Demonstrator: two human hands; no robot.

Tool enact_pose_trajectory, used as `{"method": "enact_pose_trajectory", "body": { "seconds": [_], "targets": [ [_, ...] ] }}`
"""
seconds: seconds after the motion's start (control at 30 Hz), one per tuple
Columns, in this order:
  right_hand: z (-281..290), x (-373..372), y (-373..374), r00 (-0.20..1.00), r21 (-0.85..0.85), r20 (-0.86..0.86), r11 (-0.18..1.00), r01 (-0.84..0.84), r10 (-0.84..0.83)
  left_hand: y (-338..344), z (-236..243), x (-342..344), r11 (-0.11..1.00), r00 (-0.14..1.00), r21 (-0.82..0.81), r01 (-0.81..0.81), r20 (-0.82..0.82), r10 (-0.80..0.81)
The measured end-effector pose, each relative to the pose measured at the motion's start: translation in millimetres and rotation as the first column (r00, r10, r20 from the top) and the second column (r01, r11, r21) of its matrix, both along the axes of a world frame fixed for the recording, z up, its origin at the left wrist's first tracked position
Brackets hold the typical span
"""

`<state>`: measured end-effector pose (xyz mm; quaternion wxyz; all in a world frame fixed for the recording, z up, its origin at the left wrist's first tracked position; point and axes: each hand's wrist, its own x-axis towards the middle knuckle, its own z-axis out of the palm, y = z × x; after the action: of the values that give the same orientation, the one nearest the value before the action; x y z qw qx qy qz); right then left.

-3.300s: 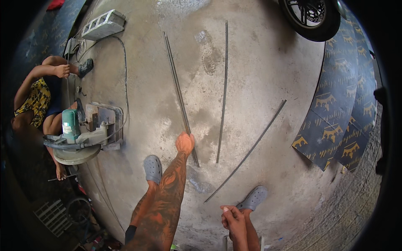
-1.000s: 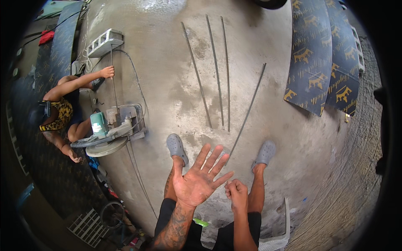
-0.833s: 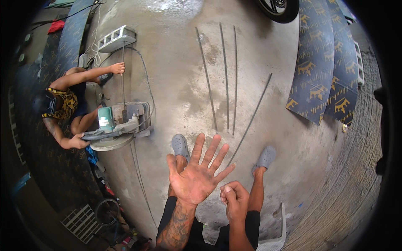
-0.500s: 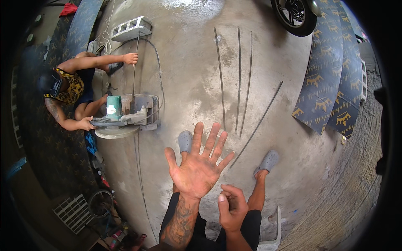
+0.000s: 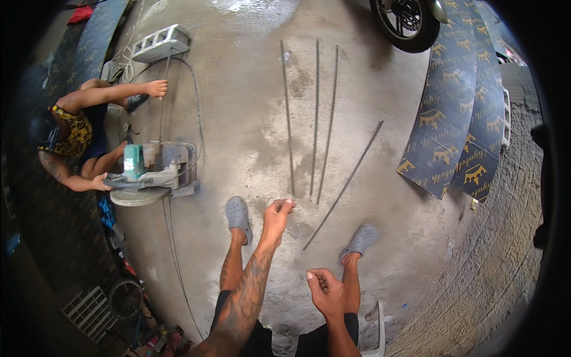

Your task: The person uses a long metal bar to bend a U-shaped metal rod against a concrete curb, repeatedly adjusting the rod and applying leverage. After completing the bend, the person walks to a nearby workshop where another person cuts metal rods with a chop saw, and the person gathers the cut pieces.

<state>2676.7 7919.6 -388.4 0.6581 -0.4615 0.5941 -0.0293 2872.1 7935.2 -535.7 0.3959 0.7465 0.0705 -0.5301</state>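
Note:
My left hand (image 5: pixel 277 221) reaches forward with its fingers curled closed, just by the near end of the leftmost thin metal rod (image 5: pixel 286 119). Whether it touches that rod I cannot tell, and the inside of the grip is hidden. My right hand (image 5: pixel 327 293) hovers near my right knee, fingers bent toward the thumb, with nothing seen in it. Two more rods, a middle one (image 5: pixel 316 119) and a right one (image 5: pixel 329 119), lie roughly parallel on the concrete. A shorter slanted rod (image 5: pixel 344 184) lies between my feet and points away to the right.
At left a crouching person (image 5: pixel 77 131) grips a green-motored cut-off saw (image 5: pixel 134 160) and a long rod. A concrete block (image 5: pixel 160 44) stands beyond it, and a cable (image 5: pixel 199 107) curves across the floor. Dark printed boards (image 5: pixel 443 113) and a motorcycle wheel (image 5: pixel 407 24) are at right.
My left hand has turned from an open, raised palm and moved down and forward, its fingers now curled. My right hand stays bent, slightly lower. The whole view has shifted a little.

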Motion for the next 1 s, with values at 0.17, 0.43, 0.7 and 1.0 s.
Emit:
{"method": "enact_pose_trajectory", "body": {
  "seconds": [0.17, 0.43, 0.7, 1.0],
  "targets": [
    [-76, -35, 3, 0.999, 0.108, -0.031, 0.994, -0.018, 0.022, 31, -187, 15, 0.942, 0.893, 0.259, 0.214, 0.338, -0.296],
    [-148, -62, -23, 0.989, 0.213, -0.077, 0.971, -0.105, 0.124, 33, -290, -41, 0.754, 0.628, 0.468, 0.461, 0.428, -0.65],
    [-165, -84, -32, 0.973, 0.235, -0.211, 0.971, -0.037, 0.088, 25, -289, -73, 0.848, 0.711, 0.4, 0.348, 0.477, -0.517],
    [-161, -66, -40, 0.99, 0.305, -0.139, 0.952, 0.025, 0.018, -54, -320, 56, 0.917, 0.491, 0.349, 0.192, 0.775, -0.398]
  ]
}}
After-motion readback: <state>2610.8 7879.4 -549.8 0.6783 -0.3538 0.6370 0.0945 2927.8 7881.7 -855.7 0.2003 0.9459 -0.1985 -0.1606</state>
